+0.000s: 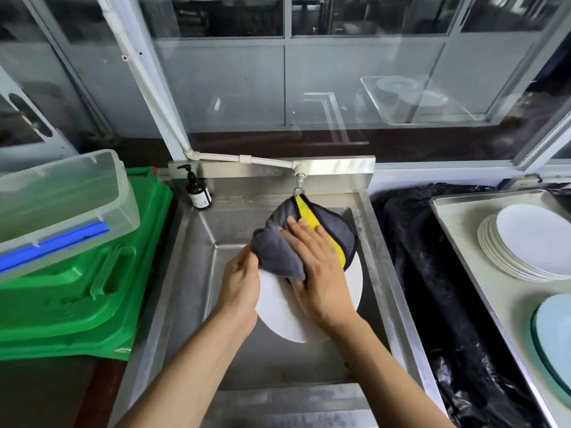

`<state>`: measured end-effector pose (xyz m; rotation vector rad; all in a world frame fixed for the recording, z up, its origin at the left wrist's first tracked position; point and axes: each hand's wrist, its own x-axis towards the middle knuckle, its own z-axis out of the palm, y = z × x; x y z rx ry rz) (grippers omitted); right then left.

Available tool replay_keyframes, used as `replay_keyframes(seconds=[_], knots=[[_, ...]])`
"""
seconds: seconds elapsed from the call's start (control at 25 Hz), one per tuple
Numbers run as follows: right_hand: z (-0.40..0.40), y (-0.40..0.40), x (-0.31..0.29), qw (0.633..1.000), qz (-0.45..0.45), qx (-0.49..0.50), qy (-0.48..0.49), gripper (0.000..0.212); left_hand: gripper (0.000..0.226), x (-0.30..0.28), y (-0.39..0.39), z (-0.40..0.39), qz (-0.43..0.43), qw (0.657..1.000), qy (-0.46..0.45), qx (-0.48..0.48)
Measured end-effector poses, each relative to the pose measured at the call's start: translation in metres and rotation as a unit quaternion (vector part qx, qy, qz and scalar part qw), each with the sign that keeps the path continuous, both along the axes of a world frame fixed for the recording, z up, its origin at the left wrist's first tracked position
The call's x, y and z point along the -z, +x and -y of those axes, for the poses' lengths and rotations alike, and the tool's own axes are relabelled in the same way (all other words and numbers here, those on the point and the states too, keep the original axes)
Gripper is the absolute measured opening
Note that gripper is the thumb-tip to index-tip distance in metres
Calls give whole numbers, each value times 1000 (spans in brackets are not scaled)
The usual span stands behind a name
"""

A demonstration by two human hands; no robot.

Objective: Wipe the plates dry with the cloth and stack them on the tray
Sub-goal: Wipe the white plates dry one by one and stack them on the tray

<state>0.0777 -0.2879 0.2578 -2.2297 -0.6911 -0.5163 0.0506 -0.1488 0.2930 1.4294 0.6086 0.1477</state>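
**Plate wiped over sink**

A round white plate [279,313] is held tilted above the stainless steel sink [197,242], face toward the camera. Its left rim is gripped by the left hand [241,285]. The right hand [318,273] is pressed flat, fingers together, on a grey and yellow cloth [284,242]; the plate's upper part is hidden beneath. A stack of white plates [525,242] sits on the metal tray [457,211], right, cut off by the frame.

brushed steel sink [375,242], fuzzy grey-and-yellow cloth [284,254], smooth matt white plate [278,313], glossy green plastic lid [77,288].
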Motion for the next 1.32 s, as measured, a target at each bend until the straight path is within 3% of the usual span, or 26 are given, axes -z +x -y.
replay_keyframes(seconds=[0.12, 0.28, 0.48, 0.68, 0.88, 1.04, 1.16, 1.32], knots=[[0, 3, -5, 994, -40, 85, 56, 57, 26, -1, 1, 1, 9, 1000, -20, -3], [-23, -11, -2, 995, -72, -47, 58, 54, 34, -3, 4, -6, 15, 999, -33, 3], [-15, 3, -14, 999, -35, 22, 29, 61, 32, -15, 7, -6, 29, 999, -44, 10], [-21, -21, -10, 993, -87, -64, 46, 54, 39, -26, 18, -14, -13, 992, -121, -36], [3, -58, 14, 982, -94, -165, 1, 58, 32, -21, 15, -30, -44, 999, -11, -10], [-2, -19, -9, 990, -82, -109, -33, 58, 30, -16, 10, -23, -39, 995, -85, 45], [-8, -4, -22, 993, -65, -96, -37, 58, 28, -19, 12, -19, -7, 986, -164, 12], [-5, -44, 4, 980, -87, -178, -15, 57, 27, -21, 19, -30, -16, 999, -42, -9]])
